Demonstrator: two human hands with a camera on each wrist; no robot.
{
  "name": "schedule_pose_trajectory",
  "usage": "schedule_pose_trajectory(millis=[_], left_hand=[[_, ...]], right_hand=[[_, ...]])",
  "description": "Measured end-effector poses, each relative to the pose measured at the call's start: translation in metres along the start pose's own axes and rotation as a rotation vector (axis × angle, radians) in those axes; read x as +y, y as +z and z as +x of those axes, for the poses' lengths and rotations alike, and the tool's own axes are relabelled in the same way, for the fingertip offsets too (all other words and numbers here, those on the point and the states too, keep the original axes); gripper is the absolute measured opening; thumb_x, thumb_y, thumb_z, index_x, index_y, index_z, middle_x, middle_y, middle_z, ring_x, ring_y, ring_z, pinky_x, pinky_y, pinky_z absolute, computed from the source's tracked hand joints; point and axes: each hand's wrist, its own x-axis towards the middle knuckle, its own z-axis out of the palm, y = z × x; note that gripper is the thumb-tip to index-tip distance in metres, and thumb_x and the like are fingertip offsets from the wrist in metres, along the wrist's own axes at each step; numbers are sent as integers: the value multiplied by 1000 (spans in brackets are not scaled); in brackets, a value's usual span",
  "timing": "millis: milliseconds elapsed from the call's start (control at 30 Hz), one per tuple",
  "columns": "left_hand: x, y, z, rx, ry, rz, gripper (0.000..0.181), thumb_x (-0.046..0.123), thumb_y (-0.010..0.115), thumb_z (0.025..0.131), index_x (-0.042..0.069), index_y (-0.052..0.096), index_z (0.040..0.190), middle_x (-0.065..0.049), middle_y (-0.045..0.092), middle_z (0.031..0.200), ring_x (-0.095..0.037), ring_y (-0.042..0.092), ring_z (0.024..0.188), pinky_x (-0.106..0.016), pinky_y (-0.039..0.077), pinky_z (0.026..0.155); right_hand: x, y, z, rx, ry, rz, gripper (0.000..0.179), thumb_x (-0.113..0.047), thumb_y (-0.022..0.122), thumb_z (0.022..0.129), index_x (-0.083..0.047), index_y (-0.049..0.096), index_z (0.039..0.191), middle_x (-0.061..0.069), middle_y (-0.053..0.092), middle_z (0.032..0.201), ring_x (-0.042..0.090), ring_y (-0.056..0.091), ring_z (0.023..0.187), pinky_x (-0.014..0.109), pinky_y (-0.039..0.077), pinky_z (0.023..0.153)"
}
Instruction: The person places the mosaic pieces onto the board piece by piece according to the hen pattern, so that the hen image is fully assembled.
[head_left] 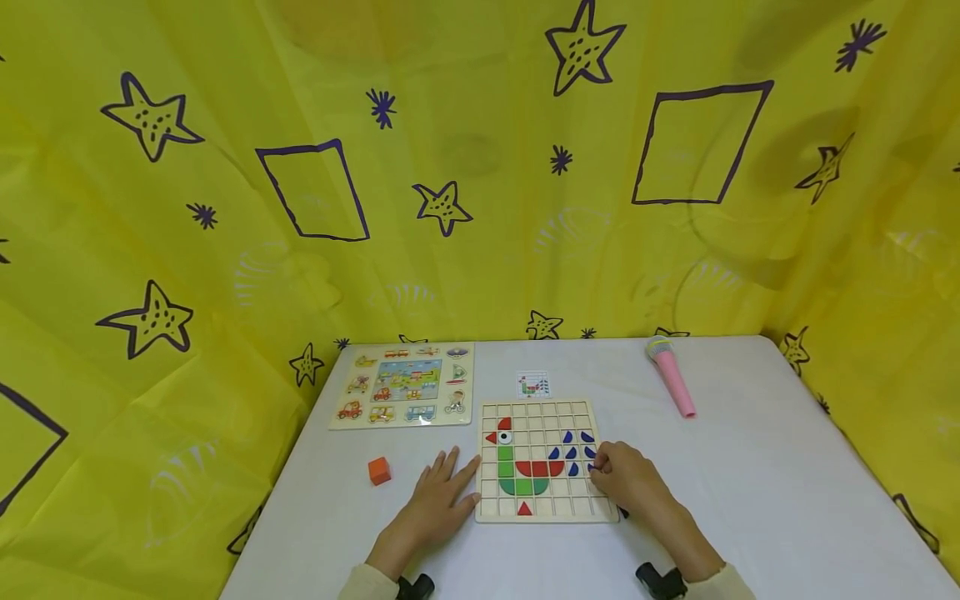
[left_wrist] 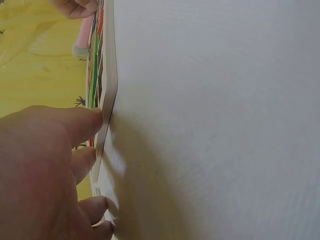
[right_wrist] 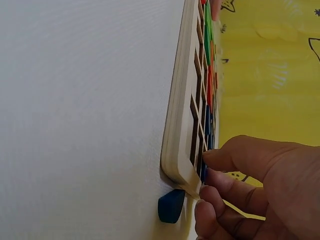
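A wooden grid board [head_left: 577, 507] lies on the table, with coloured pieces in its cells forming a bird shape. Green pieces [head_left: 506, 454], red pieces [head_left: 540, 469], a white eye piece [head_left: 505, 437] and several blue pieces [head_left: 571, 453] sit in it. At the board's right side my right hand [head_left: 632, 481] pinches a small blue piece [right_wrist: 204, 172] between thumb and forefinger, right at a cell; the fingers partly hide it. My left hand [head_left: 441, 500] lies with spread fingers beside the left edge, thumb and fingertips touching the board there.
A loose blue block [right_wrist: 171, 206] lies by the board's near right corner. Behind the board is a small picture card [head_left: 533, 385]. A vehicle puzzle board [head_left: 401, 417] and an orange cube [head_left: 379, 471] are leftward; a pink toy microphone [head_left: 675, 383] lies back right. Yellow curtain [head_left: 480, 275] surrounds the table.
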Motion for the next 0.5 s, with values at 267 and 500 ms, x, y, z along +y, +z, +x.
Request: schedule_pose_trajectory(millis=[267,500], left_hand=[[-1,1,1,9,8,20,61,45,54,108,25,41,164,-18,25,174,-45,17,161,-67,16,128],[-1,1,1,7,8,17,61,44,55,108,25,42,164,-18,25,173,-46,17,161,-67,16,128]], right_hand=[[6,-6,-3,-47,14,75,11,-6,74,91,-5,66,97,6,60,90,22,55,82,32,49,65],[17,-16,-8,-55,-19,70,12,-6,74,91,-4,66,99,5,61,91,20,56,84,35,50,73]])
